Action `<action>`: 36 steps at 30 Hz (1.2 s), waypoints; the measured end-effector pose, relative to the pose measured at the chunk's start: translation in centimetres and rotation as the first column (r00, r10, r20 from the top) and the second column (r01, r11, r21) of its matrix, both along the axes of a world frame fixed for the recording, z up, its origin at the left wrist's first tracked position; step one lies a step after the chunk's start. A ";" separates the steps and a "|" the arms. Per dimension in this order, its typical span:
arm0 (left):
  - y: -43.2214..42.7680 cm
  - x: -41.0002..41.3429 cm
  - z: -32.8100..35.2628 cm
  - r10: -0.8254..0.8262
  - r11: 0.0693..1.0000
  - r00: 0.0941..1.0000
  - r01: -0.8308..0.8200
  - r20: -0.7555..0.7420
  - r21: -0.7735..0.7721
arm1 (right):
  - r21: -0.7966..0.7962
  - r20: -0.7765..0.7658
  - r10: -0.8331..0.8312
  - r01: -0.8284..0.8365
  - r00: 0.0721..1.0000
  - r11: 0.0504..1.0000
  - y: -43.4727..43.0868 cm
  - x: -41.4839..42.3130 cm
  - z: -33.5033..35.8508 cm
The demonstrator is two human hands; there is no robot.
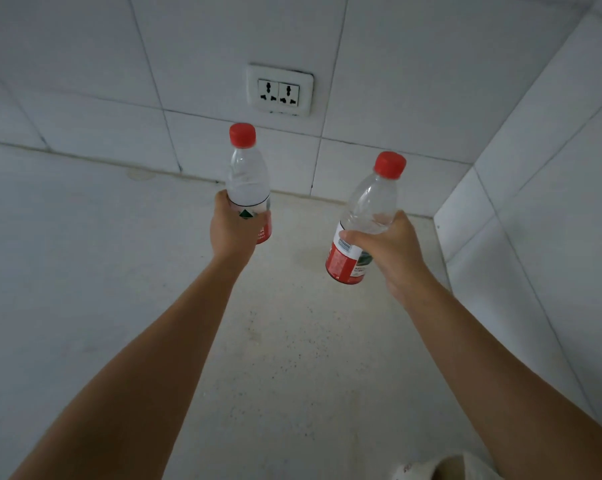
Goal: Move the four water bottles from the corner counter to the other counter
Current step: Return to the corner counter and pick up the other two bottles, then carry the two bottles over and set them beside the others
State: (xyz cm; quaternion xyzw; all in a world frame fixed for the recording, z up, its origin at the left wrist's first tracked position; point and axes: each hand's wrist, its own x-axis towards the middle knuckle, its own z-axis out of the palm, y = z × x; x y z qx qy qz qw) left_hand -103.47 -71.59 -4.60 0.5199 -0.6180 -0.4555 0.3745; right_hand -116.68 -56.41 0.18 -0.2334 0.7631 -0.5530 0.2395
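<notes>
From the head view, the left hand (231, 230) wraps closed around an upright water bottle (247, 181), held by its label. The right hand (389, 251) grips a second bottle (365, 216), tilted rightward. Both are clear with red caps and red labels, held above the pale corner counter (285, 341), below a wall socket (279, 90).

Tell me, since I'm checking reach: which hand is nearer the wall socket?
Left. The left hand sits below the wall socket, slightly to its left; the right hand is lower and off to its right.
</notes>
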 end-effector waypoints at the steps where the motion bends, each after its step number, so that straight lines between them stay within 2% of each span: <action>1: 0.4 0.9 0.4 0.026 1.000 1.000 -0.026 -0.008 -0.004 | -0.004 -0.005 0.037 -0.037 0.999 0.999 0.0 0.6 0.3; 7: 3.5 8.1 1.9 0.207 0.977 0.978 -0.208 -0.024 -0.039 | -0.008 -0.063 0.279 -0.280 0.958 0.960 -0.4 4.7 1.4; 14: 8.0 18.9 2.0 0.437 0.897 0.898 -0.440 -0.054 -0.046 | -0.026 -0.064 0.496 -0.498 0.866 0.867 -1.2 11.5 1.2; 20: 12.2 28.2 1.4 0.602 0.793 0.794 -0.607 -0.082 -0.054 | 0.017 -0.074 0.670 -0.671 0.739 0.741 -1.5 19.9 0.7; 26: 16.4 37.6 -0.4 0.706 0.702 0.694 -0.713 -0.139 0.006 | 0.007 -0.049 0.781 -0.782 0.622 0.623 -0.9 29.7 -0.4; 29: 19.1 42.3 -1.4 0.768 0.636 0.631 -0.772 -0.108 0.017 | -0.006 -0.046 0.824 -0.825 0.565 0.566 0.3 34.9 -1.4; 36: 26.9 53.1 -3.9 0.885 0.466 0.466 -0.885 0.003 -0.005 | -0.003 -0.030 0.929 -0.930 0.369 0.369 3.1 46.6 -5.4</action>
